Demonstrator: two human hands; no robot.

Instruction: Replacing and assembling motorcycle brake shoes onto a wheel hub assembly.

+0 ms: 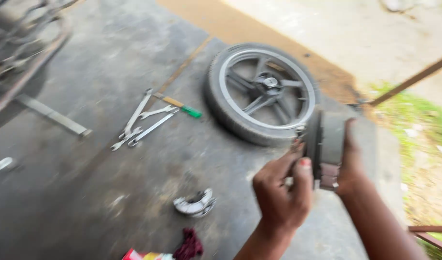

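I hold a round grey drum part (327,144) up at about four o'clock in my view, just in front of the wheel (262,94) that lies flat on the concrete floor (86,192). My right hand (352,161) cups the part from behind, fingers closed around its far side. My left hand (281,190) curls against its near edge, thumb and fingertips pinching there; blur hides what exactly they pinch. At ten o'clock from the hands, spanners (144,123) lie together beside a green-handled tool (180,106). At seven o'clock, brake shoes (196,203) rest on the floor, near a dark red rag (188,244).
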